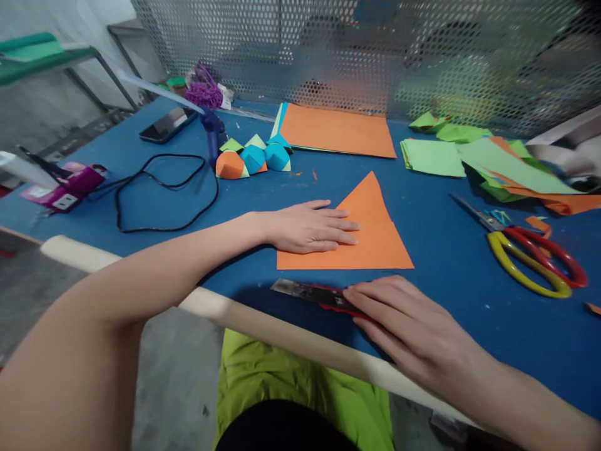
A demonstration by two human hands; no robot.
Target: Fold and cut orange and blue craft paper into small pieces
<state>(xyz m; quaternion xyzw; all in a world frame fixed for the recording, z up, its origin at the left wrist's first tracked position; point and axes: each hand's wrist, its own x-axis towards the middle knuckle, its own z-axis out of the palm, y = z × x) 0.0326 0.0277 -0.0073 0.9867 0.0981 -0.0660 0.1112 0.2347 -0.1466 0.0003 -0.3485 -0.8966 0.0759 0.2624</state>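
My left hand (312,228) lies flat with its fingers spread on a folded sheet of orange paper (375,241), which has a peak at its far side and a straight near edge. In my right hand (408,319) is a utility knife (323,297), red and black, held low over the table in front of the paper. Its blade points left. My fingers close round the knife's rear end, hiding that part of the handle.
Scissors (530,257) and green paper pieces (432,158) lie to the right. Behind are a stack of orange sheets (338,128) and small folded paper shapes (253,156). At left are a glue gun (212,134), its black cord, a phone (168,124) and a purple power strip (70,185).
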